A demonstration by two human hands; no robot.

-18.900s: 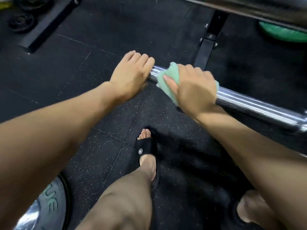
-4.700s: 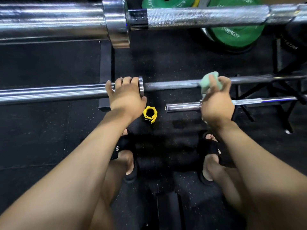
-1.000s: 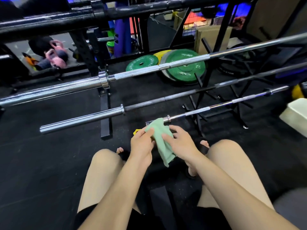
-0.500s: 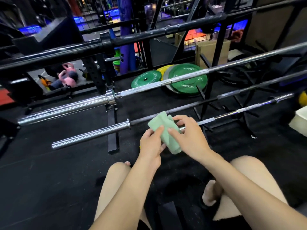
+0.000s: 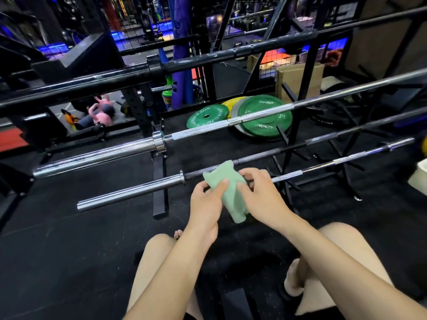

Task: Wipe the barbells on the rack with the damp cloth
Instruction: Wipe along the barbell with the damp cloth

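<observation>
Both hands on the cloth [image 5: 227, 191], none on steel. My left hand [image 5: 204, 204] pinches the near edge, thumb on top; my right hand [image 5: 262, 197] grips the other side, fingers curled over it. Cloth is pale green, bunched, one end poking up, the other hanging down between my wrists. It sits in the air in front of me, clear of any bar as far as I can tell.

Several barbells lie across the rack [image 5: 159, 188] ahead. Nearest long one, the lower bar [image 5: 129, 195], runs left to right just beyond my hands, sleeve end well off to the left. Chrome bar [image 5: 97, 155] above it. Black bar [image 5: 76, 85] higher up. Short thin bar [image 5: 342, 161] runs off to the right, its near end hidden behind my right hand. Green plates [image 5: 264, 118] on the floor behind.

Step in hand, as I judge it: refolding the cloth between wipes, no wiping under way.

Next move calls for: settle the cloth in one palm, wrap it round a bar, free hand steadying the bar. Which bars are already wiped, cannot tell.
</observation>
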